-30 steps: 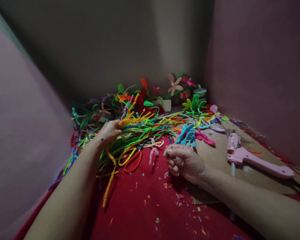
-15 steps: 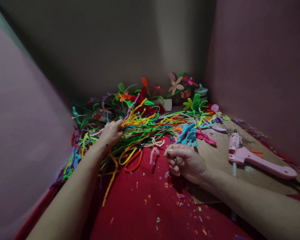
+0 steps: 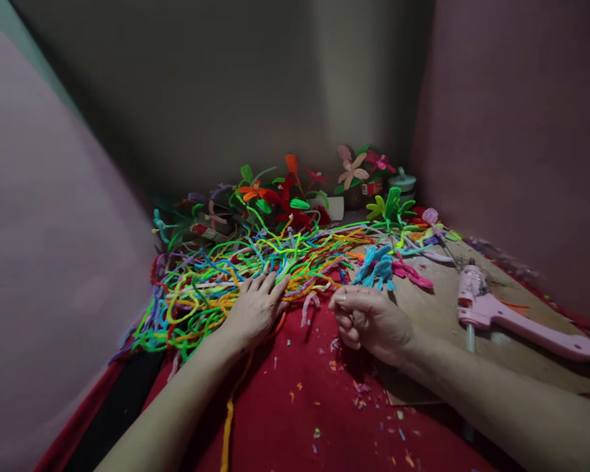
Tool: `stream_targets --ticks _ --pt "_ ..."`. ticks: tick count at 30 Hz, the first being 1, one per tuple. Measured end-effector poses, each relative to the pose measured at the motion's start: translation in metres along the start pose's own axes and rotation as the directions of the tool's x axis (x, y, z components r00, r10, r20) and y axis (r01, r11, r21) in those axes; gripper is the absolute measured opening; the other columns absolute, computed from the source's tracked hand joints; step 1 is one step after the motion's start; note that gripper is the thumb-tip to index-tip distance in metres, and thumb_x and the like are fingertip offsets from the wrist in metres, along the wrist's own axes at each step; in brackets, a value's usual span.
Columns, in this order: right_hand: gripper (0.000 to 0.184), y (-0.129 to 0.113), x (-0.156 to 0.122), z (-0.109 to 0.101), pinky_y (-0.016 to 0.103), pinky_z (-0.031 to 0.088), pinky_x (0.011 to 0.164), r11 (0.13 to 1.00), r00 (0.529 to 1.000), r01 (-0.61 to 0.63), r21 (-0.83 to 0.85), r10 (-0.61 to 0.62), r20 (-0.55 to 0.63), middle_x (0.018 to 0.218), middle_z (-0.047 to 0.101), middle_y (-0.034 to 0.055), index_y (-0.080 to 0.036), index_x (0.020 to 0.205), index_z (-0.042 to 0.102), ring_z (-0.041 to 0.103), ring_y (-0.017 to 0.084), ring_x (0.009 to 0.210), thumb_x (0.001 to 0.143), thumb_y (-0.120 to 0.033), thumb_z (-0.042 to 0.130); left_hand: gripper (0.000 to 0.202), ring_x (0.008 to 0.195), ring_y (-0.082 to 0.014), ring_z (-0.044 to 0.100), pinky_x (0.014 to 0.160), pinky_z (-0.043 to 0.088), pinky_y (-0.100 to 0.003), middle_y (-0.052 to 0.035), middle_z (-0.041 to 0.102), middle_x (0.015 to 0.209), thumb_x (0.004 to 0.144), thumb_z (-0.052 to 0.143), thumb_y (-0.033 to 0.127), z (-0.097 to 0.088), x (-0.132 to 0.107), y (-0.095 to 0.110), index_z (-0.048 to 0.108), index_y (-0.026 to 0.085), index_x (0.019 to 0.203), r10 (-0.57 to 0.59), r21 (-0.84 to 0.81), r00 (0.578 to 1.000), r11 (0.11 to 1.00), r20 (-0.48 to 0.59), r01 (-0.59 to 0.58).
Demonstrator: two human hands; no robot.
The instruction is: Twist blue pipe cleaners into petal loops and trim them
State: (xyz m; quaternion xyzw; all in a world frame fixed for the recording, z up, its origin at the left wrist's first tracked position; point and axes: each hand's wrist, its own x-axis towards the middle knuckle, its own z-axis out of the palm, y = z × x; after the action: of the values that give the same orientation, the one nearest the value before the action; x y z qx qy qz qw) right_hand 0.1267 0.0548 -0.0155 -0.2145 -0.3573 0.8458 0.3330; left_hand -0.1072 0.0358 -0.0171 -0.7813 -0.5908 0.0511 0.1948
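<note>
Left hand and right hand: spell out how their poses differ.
The left hand has its fingers extended; the right hand has its fingers curled in.
The left hand lies back-up on the pile of fuzzy stems; the right hand is off it, over the red cloth.
Both hands are bare.

L hand now lower, palm-down on pipe-clnr pile; scissors mostly hidden.
</note>
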Motion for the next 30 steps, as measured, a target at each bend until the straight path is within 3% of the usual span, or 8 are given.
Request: stream_targets --ticks 10,15,22,30 --pt "0.01 0.0 0.0 -0.001 0.02 0.027 0.034 1.0 1.0 -0.007 -0.003 0.007 -0.011 0.048 0.046 -0.0031 -0.014 0.067 0.06 0.039 0.006 0.035 0.067 -0.024 0.061 0.048 0.132 -0.0306 0.033 0.101 0.029 -0.048 -0.0143 0.044 0.14 0.093 0.028 0.036 0.003 -0.005 0.007 0.041 0.017 0.136 -0.03 -0.019 0.999 0.999 -0.039 0.029" --pt "0.011 -0.011 -0.005 0.006 0.02 0.026 0.035 0.999 0.999 -0.017 0.029 0.018 -0.046 0.047 0.045 -0.003 -0.014 0.064 0.06 0.037 0.006 0.035 0.065 -0.025 0.062 0.049 0.135 -0.029 0.028 0.103 0.028 -0.047 -0.0132 0.042 0.142 0.093 0.029 0.037 0.004 -0.006 0.008 0.038 0.017 0.137 -0.038 -0.021 0.998 0.999 -0.043 0.037" --pt "0.01 -0.045 -0.02 0.016 0.018 0.019 0.034 0.98 0.997 0.07 0.186 -0.064 -0.042 0.048 0.032 -0.0049 -0.013 0.065 0.063 0.024 0.003 0.038 0.067 -0.023 0.061 0.047 0.135 -0.0296 0.028 0.103 0.03 -0.048 -0.0137 0.04 0.143 0.092 0.033 0.035 0.007 -0.008 0.009 0.042 0.018 0.135 -0.059 -0.045 0.995 0.997 -0.075 0.056" --pt "0.012 -0.072 -0.032 0.012 0.02 0.01 0.033 0.955 0.959 0.283 0.092 -0.279 -0.056 0.054 0.024 -0.006 -0.019 0.065 0.056 0.008 0.006 0.042 0.075 -0.025 0.057 0.047 0.134 -0.0309 0.029 0.103 0.029 -0.052 -0.0159 0.038 0.144 0.091 0.035 0.036 0.009 -0.009 0.011 0.043 0.018 0.134 -0.094 -0.105 0.99 0.991 -0.105 0.083"
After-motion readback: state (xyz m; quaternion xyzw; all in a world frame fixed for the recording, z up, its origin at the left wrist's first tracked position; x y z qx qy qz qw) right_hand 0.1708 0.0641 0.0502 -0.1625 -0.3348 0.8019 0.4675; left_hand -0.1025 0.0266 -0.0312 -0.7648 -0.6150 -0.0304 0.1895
